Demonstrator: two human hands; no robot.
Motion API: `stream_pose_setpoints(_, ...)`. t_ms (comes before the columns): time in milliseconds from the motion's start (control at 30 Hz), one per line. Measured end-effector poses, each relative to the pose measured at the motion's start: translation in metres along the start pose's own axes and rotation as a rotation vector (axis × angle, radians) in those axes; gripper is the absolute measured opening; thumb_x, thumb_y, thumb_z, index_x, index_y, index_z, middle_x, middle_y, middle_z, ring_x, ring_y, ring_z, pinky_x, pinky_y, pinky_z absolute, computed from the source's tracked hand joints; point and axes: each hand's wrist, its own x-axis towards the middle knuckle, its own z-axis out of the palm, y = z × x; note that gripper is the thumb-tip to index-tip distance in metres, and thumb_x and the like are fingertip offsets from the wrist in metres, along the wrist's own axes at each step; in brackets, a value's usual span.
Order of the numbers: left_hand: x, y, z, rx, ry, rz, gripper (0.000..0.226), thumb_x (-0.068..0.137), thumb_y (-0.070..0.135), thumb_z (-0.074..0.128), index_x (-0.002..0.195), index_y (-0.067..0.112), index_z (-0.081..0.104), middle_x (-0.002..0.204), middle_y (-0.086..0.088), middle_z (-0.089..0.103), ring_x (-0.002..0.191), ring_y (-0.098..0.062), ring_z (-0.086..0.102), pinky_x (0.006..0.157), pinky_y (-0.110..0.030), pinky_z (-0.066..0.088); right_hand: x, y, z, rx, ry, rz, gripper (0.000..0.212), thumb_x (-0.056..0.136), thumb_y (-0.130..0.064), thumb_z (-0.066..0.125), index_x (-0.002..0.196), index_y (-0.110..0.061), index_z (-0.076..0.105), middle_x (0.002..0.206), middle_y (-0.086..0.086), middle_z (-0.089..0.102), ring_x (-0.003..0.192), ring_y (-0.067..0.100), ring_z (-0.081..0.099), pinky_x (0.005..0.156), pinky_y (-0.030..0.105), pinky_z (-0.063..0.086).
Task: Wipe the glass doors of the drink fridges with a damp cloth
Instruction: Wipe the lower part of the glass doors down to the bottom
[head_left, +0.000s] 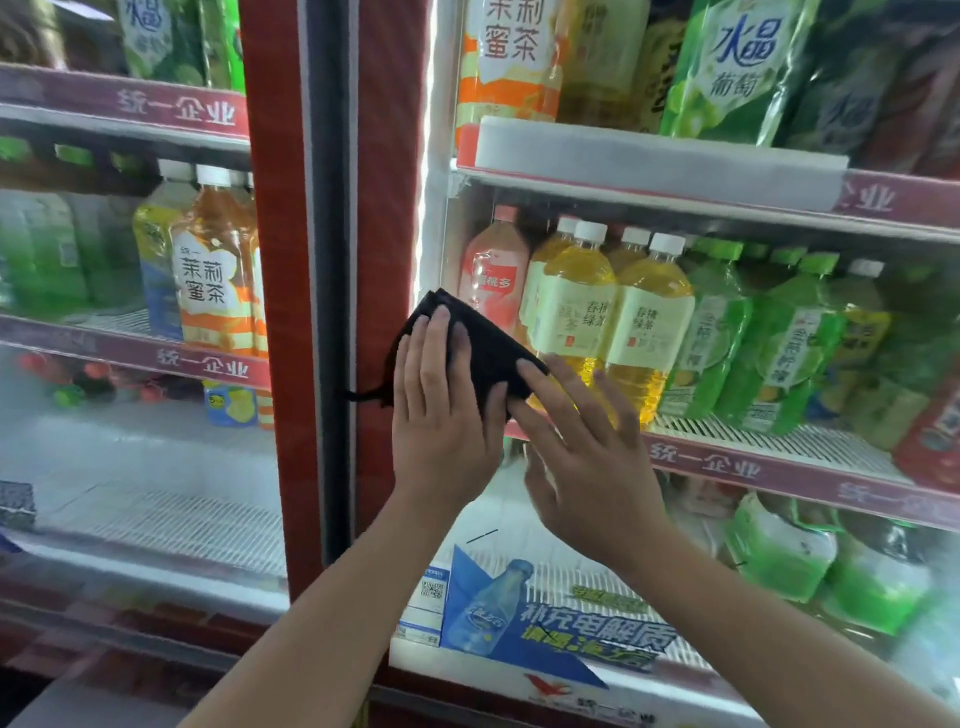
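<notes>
Black cloth (485, 347) on the glass door (483, 551) slants upper-left to lower-right (a strand trails left); left hand (441, 415) presses it flat-fingered, right hand (587, 467) touches it with spread fingertips.

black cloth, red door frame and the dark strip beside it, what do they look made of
Black cloth: soft matte fabric; it folds and trails a thin strand. Red door frame: probably painted metal or plastic, smooth with a faint sheen. Dark strip: likely a rubber or plastic seal, dull; too blurred to be sure.
</notes>
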Motion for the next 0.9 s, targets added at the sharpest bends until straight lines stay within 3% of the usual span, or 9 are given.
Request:
stream_pose_setpoints(133,0.013,0.005,0.013,-0.109,0.055,-0.023,0.051,0.1,0.022,0.054,0.139,-0.006,0.037,0.151,-0.033,0.032,0.144,-0.046,0.029,0.119,-0.053,0.025,-0.018,0.0,-0.001,0.023,-0.002,0.041,0.045,0.081,-0.018,0.061,0.126,-0.017,0.065,0.154,0.009,0.043,0.146,0.029,0.034,0.116,0.055,0.027)
stream_pose_setpoints(233,0.015,-0.001,0.013,-0.053,-0.022,0.03,0.056,0.103,0.028,0.043,0.151,0.001,0.03,0.155,-0.03,0.025,0.148,-0.043,0.019,0.123,-0.051,0.016,-0.032,-0.006,0.004,0.028,-0.018,0.054,0.044,0.08,-0.02,0.063,0.124,-0.018,0.065,0.154,0.011,0.043,0.146,0.03,0.034,0.117,0.054,0.026)
stream_pose_setpoints(433,-0.001,-0.043,0.011,0.028,-0.07,0.084,0.062,0.105,0.037,0.032,0.154,0.002,0.018,0.158,-0.026,0.019,0.149,-0.042,0.015,0.123,-0.049,0.007,-0.058,-0.027,0.019,0.04,-0.017,0.165,0.053,0.08,-0.027,0.064,0.133,-0.02,0.063,0.156,0.012,0.035,0.147,0.031,0.03,0.118,0.052,0.022)
stream_pose_setpoints(600,-0.046,-0.063,0.016,0.045,-0.082,0.091,0.065,0.105,0.038,0.029,0.157,0.006,0.007,0.158,-0.024,0.014,0.15,-0.041,0.013,0.123,-0.05,0.009,-0.087,-0.05,0.037,0.027,-0.063,0.218,0.066,0.082,-0.03,0.062,0.146,-0.024,0.047,0.158,0.013,0.027,0.148,0.033,0.025,0.119,0.053,0.02)
stream_pose_setpoints(700,-0.091,-0.072,0.02,0.061,-0.11,0.113,0.066,0.104,0.039,0.027,0.157,0.008,0.003,0.158,-0.025,0.017,0.152,-0.035,0.003,0.124,-0.049,0.007,-0.097,-0.054,0.045,0.041,-0.077,0.229,0.066,0.084,-0.027,0.06,0.148,-0.025,0.045,0.161,0.011,0.024,0.15,0.032,0.023,0.12,0.052,0.019)
stream_pose_setpoints(900,-0.164,-0.084,0.033,0.097,-0.094,0.154,0.067,0.102,0.04,0.028,0.158,0.008,0.01,0.161,-0.024,0.012,0.153,-0.033,0.006,0.124,-0.047,0.009,-0.101,-0.054,0.054,0.043,-0.131,0.233,0.073,0.083,-0.03,0.064,0.151,-0.03,0.037,0.164,0.007,0.013,0.154,0.027,0.011,0.123,0.049,0.008)
